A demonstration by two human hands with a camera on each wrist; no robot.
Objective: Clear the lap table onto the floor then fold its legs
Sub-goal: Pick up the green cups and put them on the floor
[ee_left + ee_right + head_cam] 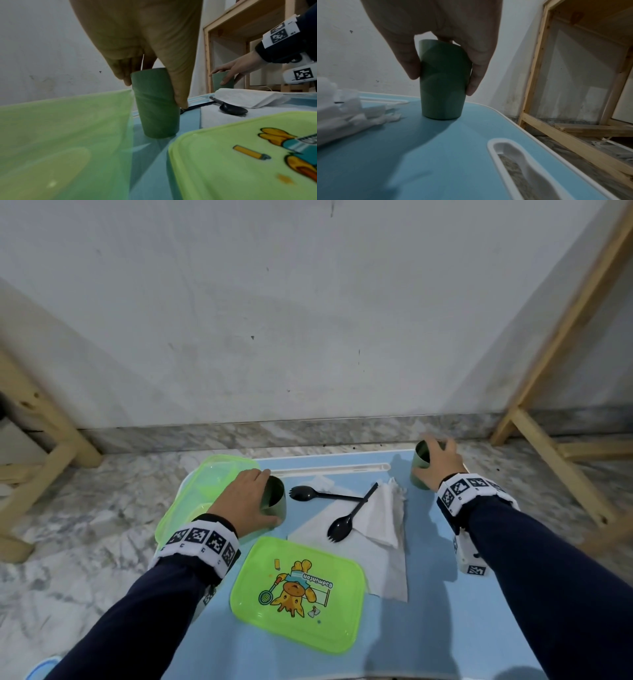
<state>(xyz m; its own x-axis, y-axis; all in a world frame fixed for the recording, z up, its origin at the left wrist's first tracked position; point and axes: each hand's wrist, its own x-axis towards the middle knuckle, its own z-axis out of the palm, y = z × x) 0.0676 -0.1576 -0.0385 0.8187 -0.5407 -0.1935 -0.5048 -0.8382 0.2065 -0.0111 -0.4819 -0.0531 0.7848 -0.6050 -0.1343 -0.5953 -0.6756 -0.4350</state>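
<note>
The blue lap table (428, 628) carries two dark green cups. My left hand (245, 501) grips the left cup (275, 501) (156, 104) from above, fingers round its sides, and the cup stands on the table. At the far right corner my right hand (440, 462) grips the other cup (421, 465) (443, 83), which also stands on the table. Between them lie two black sporks (346, 523) on white tissue paper (380, 529). A green lid (298, 594) with a cartoon lies near me; a green lunch box (202, 484) sits at the left edge.
Marble floor (85, 525) surrounds the table, with a white wall (308, 320) just beyond. Wooden frames stand at the left (58, 440) and right (548, 440). The table has a white slot (329, 469) along its far edge and a handle cut-out (513, 162) at the right.
</note>
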